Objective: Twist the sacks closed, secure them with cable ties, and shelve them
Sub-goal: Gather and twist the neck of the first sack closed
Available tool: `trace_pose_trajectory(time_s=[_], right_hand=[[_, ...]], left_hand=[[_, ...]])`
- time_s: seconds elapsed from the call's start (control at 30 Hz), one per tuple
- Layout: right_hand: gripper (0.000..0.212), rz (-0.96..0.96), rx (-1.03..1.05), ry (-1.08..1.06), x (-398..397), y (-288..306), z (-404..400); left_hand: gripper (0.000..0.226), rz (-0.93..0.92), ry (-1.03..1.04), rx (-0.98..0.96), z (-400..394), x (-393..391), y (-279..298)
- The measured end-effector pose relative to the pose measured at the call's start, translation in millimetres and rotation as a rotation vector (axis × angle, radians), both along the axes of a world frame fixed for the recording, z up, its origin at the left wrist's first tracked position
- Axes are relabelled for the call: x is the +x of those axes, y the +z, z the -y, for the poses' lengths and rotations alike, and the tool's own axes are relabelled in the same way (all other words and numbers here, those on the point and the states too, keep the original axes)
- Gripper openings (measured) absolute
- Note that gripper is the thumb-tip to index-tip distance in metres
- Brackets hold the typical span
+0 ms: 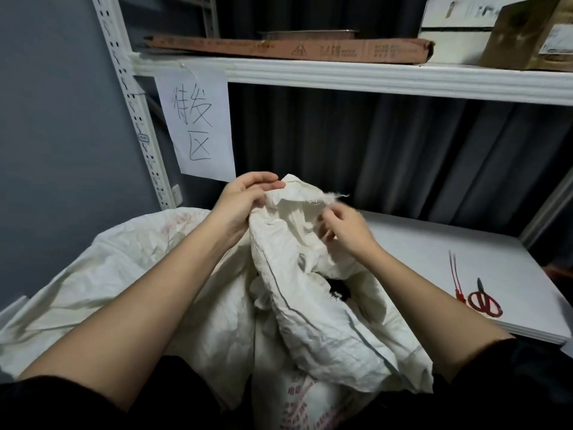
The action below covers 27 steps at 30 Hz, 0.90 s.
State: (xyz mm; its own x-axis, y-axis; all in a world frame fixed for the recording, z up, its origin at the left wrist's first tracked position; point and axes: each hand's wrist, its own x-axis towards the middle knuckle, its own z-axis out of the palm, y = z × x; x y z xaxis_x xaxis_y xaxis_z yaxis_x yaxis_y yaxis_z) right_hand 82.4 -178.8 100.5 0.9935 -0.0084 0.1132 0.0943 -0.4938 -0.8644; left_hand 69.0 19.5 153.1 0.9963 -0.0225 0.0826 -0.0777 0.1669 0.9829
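Note:
A white woven sack (313,318) stands in front of me, its mouth loose with a dark gap showing inside. My left hand (245,200) holds the left side of the sack's upper rim, fingers curled over the cloth. My right hand (344,226) pinches the frayed right side of the rim. A second white sack (102,274) lies on its side on the shelf to the left. Red cable ties (455,277) lie on the white shelf board at right.
Red-handled scissors (483,301) lie beside the ties on the white shelf board (434,249). An upper shelf (341,72) carries a flat brown carton (288,46) and boxes. A handwritten paper sign (197,125) hangs from it. A perforated upright (133,100) stands at left.

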Motion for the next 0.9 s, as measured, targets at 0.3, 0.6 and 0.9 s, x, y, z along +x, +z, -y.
trace_pose_trajectory(time_s=[0.3,0.6,0.9], right_hand=[[0.038,0.373,-0.709,-0.430,34.8,23.3,27.2],[0.016,0.581,-0.385,-0.379,18.6,108.6,23.8],[0.039,0.434,-0.475,-0.197,16.2,140.6,53.1]], left_hand=[[0.038,0.093,-0.060,-0.043,-0.5,-7.0,25.6],[0.078,0.331,0.333,1.021,20.3,-0.8,12.7],[0.042,0.257,0.370,1.068,9.3,10.2,27.4]])
